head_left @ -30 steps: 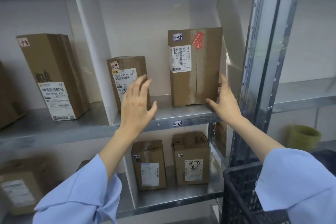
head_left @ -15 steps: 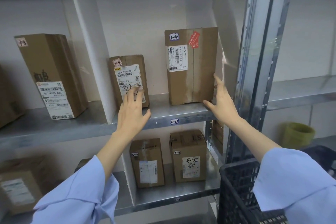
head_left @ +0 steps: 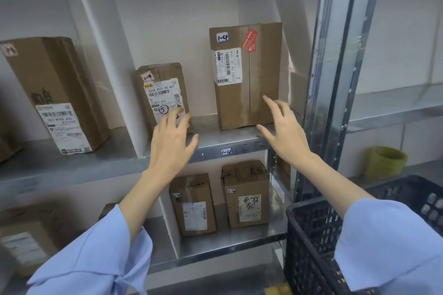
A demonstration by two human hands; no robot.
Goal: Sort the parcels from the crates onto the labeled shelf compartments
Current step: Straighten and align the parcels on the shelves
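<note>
Left hand (head_left: 171, 141) up and open, fingers straight and spread, holding nothing; fingertips overlap the lower front of the smaller parcel (head_left: 163, 96), touching or just short, cannot tell. Right hand (head_left: 285, 132) open too, fingers loose, thumb out, raised at the lower right corner of the tall parcel (head_left: 247, 76); contact unclear there as well.

Underneath, dull grey metal shelf (head_left: 215, 137), with a handwritten "1-4" tag (head_left: 226, 151) on its front edge. White divider (head_left: 105, 55) on the compartment's left, shiny steel post (head_left: 328, 79) on its right, plain pale wall behind. Both parcels inside that 1-4 compartment, apart from each other, each marked 1-4 near the top.

Tall parcel: stands on end, long axis vertical, labelled face toward the camera, shipping label turned sideways, red sticker beside it. Smaller parcel: also on end, long axis vertical, printed label facing out.

Next compartment left: another brown box (head_left: 55, 93), on end. One level down: two lower boxes (head_left: 247, 195) side by side. Black lattice crate (head_left: 316, 235) at lower right, yellow-green roll (head_left: 384, 160) beyond the post.
</note>
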